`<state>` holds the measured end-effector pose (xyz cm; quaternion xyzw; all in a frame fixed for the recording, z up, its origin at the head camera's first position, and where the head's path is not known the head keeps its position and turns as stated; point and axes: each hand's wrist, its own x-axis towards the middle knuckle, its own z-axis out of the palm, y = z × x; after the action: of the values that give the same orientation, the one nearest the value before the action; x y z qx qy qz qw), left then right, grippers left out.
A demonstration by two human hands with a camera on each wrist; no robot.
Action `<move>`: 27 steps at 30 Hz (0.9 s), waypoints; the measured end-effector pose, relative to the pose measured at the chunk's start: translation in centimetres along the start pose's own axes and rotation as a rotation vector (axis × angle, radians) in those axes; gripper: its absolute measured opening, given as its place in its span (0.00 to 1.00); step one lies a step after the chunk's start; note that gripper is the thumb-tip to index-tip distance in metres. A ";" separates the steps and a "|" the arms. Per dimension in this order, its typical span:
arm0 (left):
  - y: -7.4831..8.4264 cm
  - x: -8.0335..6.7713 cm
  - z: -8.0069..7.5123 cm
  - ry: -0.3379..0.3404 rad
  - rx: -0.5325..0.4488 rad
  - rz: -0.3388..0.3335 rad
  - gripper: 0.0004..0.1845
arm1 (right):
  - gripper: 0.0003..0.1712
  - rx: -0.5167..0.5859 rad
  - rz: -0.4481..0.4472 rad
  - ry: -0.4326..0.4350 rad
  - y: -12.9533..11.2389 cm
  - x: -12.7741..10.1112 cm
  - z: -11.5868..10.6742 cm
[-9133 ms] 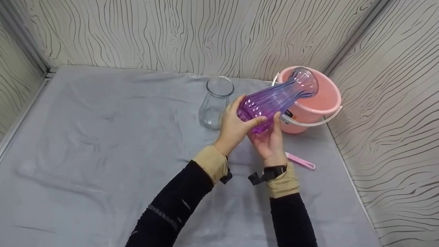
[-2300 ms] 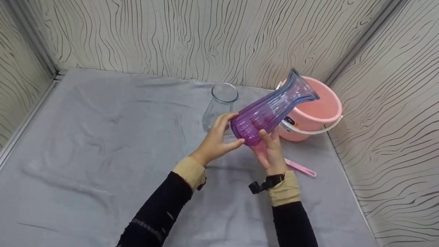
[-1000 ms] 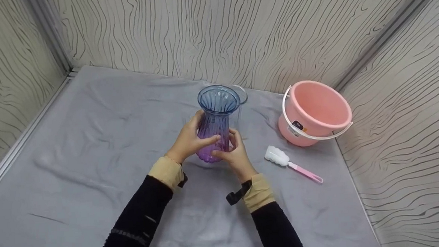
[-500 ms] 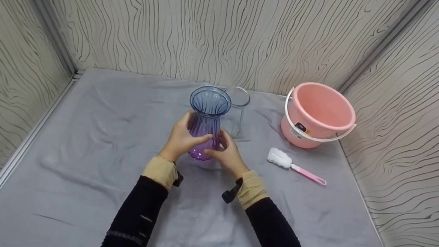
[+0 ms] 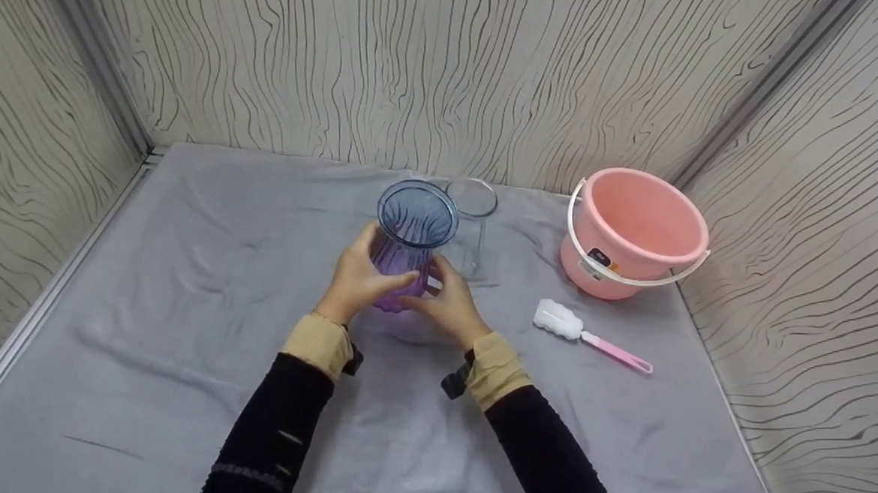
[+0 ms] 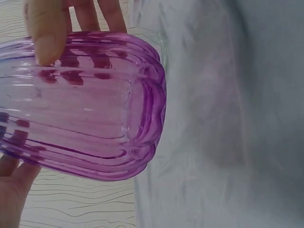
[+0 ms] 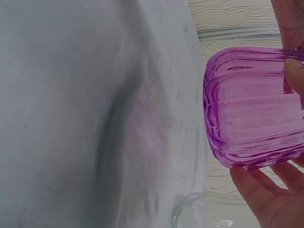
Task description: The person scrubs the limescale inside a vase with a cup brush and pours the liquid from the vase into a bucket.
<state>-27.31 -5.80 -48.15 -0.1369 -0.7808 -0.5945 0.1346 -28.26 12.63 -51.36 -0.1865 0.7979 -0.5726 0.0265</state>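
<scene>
Grey cloth (image 5: 149,307): one, spread under everything.
Pink bucket (image 5: 637,225): one, at the right.
Purple vase (image 5: 409,248): one, upright, held just above the cloth, clasped by left hand (image 5: 354,281) and right hand (image 5: 450,310).
Clear jar (image 5: 472,226): one, just behind.
Brush (image 5: 586,333): one.

No legible text anywhere. Only a small dark label (image 5: 598,257) on the side of the pink bucket (image 5: 659,212), just under the white handle, with lettering too small and blurred to read.
</scene>
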 end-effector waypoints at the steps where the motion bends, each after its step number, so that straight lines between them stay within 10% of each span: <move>1: 0.0 0.0 0.0 0.007 0.000 -0.002 0.46 | 0.50 0.003 -0.004 0.004 0.0 0.1 0.2; 27: -1.4 1.9 -2.0 0.083 0.120 -0.030 0.49 | 0.33 -0.140 -0.081 0.150 -1.0 4.6 3.0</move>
<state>-29.46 -7.96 -48.15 -0.0921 -0.8108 -0.5537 0.1661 -31.46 8.10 -50.70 -0.1765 0.8274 -0.5286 -0.0696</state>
